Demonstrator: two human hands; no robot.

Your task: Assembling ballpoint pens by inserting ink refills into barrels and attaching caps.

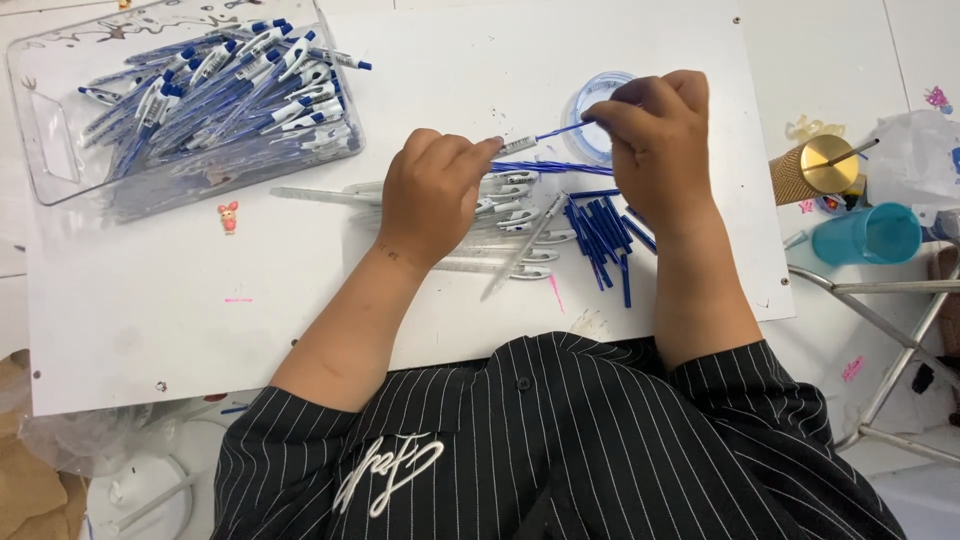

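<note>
Head view: your left hand [432, 195] pinches a clear pen barrel [517, 146] while your right hand [657, 135] pinches the blue refill [560, 131] at its end, both above the white board [150, 320], right of the clear tray [60, 170].

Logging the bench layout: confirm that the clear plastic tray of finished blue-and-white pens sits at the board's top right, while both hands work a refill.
Wrong side. The head view shows the clear plastic tray of pens at the board's top left. The left hand and right hand do work a blue refill.
</note>
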